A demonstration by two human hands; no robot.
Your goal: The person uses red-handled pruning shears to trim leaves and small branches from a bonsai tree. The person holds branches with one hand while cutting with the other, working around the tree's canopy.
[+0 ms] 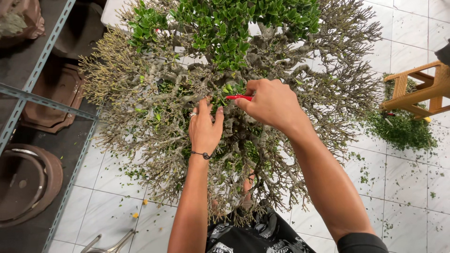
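Observation:
A large bonsai tree [225,84] fills the middle of the view, with bare grey twigs around the outside and green leaves at the top centre. My right hand [272,105] is closed on red-handled shears [238,97], whose tip points left into a small green tuft. My left hand [204,126] rests among the twigs just below that tuft, fingers together and reaching up to the leaves. It wears a ring and a dark cord bracelet.
A metal shelf [33,98] on the left holds brown ceramic pots [26,180]. A wooden stool [422,89] stands at the right beside a heap of green clippings [403,131]. Loose leaf bits litter the white tiled floor [403,187].

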